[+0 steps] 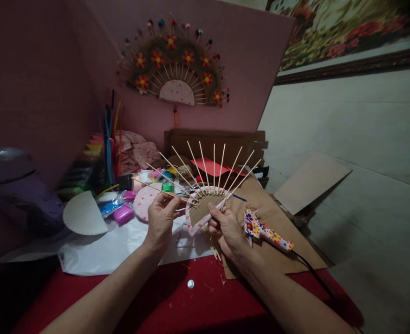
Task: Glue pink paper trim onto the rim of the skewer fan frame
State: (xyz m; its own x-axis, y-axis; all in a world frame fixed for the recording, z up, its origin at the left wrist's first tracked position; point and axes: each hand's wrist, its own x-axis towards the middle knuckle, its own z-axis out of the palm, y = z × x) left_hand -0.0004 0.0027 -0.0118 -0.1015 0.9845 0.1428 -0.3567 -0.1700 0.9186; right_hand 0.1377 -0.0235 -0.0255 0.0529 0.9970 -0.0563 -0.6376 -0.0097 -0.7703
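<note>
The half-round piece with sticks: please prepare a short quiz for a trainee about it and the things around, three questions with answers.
1. True or false: the right hand grips the half-round piece.
2. What lies on the brown cardboard?
a) a white plate
b) a flower-patterned glue gun
c) a red cup
3. Fill in: the sticks spread outward beyond the piece's ____ edge.

Key: 1 true; 2 b; 3 curved.

it looks like a home craft corner (glue gun [266, 232], coloured packets [123, 214], framed picture [344, 35]).
</note>
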